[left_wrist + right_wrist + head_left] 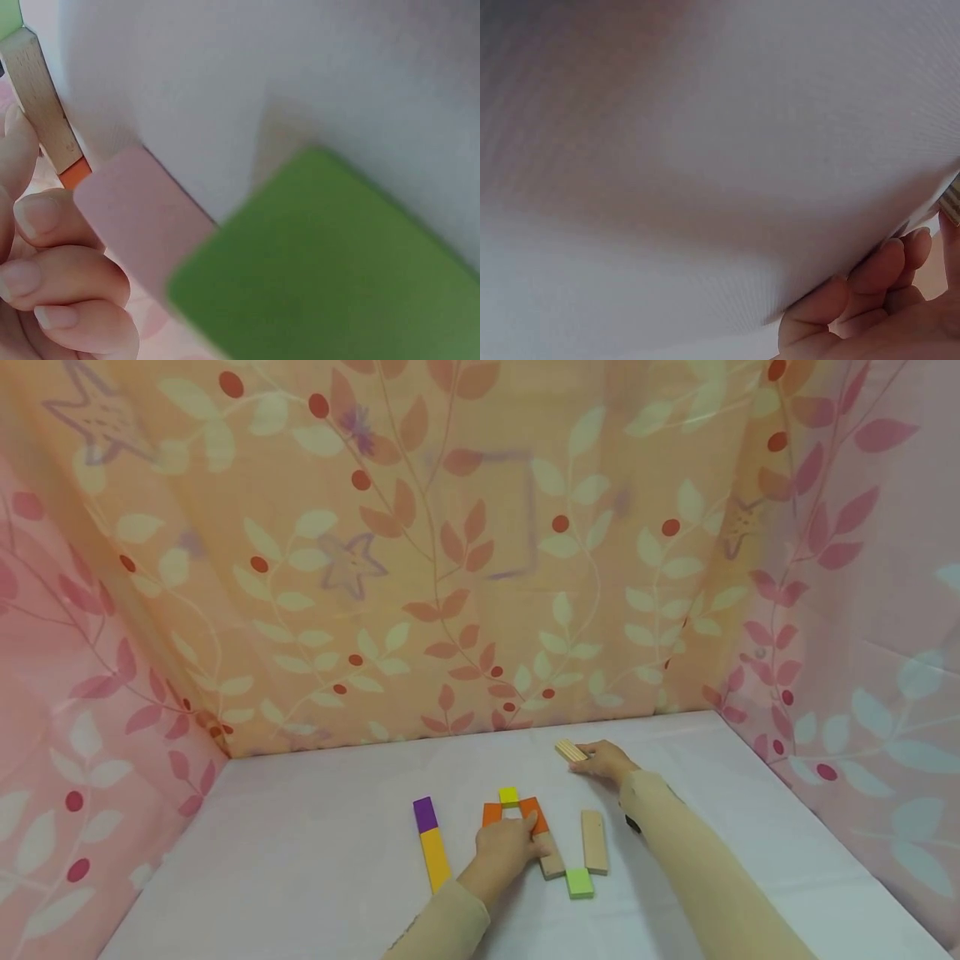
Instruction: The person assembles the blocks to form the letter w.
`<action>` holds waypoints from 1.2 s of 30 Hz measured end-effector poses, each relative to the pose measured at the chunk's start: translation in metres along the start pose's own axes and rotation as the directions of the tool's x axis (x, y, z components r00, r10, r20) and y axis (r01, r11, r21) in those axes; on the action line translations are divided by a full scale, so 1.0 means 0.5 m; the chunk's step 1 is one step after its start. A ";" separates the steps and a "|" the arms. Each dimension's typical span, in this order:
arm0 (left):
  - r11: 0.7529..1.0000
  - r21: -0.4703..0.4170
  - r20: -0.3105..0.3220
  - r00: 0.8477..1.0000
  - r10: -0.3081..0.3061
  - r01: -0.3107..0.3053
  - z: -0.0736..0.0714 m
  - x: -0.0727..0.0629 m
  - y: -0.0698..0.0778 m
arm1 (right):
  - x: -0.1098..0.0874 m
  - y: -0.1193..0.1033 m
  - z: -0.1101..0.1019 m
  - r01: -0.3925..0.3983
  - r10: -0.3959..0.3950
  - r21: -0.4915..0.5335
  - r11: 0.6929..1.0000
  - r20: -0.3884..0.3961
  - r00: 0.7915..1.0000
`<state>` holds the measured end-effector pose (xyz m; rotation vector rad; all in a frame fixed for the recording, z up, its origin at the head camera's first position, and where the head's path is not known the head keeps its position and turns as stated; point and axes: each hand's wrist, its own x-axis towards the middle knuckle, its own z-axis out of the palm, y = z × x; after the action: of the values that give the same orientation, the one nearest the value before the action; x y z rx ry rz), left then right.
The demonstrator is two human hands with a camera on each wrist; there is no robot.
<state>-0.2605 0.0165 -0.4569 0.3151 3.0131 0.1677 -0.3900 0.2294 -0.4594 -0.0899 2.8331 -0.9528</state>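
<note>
My left hand (504,852) reaches over the laid blocks, fingertips at the seam between an orange block (534,815) and a plain wooden block (552,862). In the left wrist view its thumb lies along the wooden block (41,101), with the other fingers loosely bent. A pink block (142,214) and a blurred green block (330,270) stand out beside that hand. Further back, my right hand (609,762) pinches a light wooden piece with striped lines (571,750). Only a corner of this striped piece (952,201) shows in the right wrist view, past the bent fingers.
A yellow block (509,797) lies behind the orange ones. To the left, a purple block (425,814) meets a yellow-orange plank (435,858). A light green block (580,883) and another wooden plank (594,842) lie right. Patterned curtains (450,568) surround the white table (300,852).
</note>
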 end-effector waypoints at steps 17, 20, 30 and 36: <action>1.000 -0.011 0.003 1.000 -0.006 0.006 -0.007 -0.006 0.000 | -0.010 0.025 -0.013 0.009 0.000 0.305 0.952 -0.032 1.000; 1.000 -0.014 0.009 1.000 -0.008 0.008 -0.006 -0.007 0.001 | -0.021 0.027 -0.023 -0.013 0.021 0.408 0.913 -0.015 1.000; 1.000 -0.014 0.007 1.000 -0.005 0.005 -0.010 -0.009 0.004 | -0.050 0.047 -0.045 -0.036 -0.025 0.538 0.842 0.106 0.994; 1.000 -0.015 0.002 1.000 -0.015 0.015 -0.006 -0.007 0.002 | -0.065 0.046 -0.051 -0.005 -0.059 0.538 0.843 0.102 0.993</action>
<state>-0.2572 0.0162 -0.4536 0.2908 3.0099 0.1886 -0.3623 0.2666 -0.4492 -0.1132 2.3568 -1.6508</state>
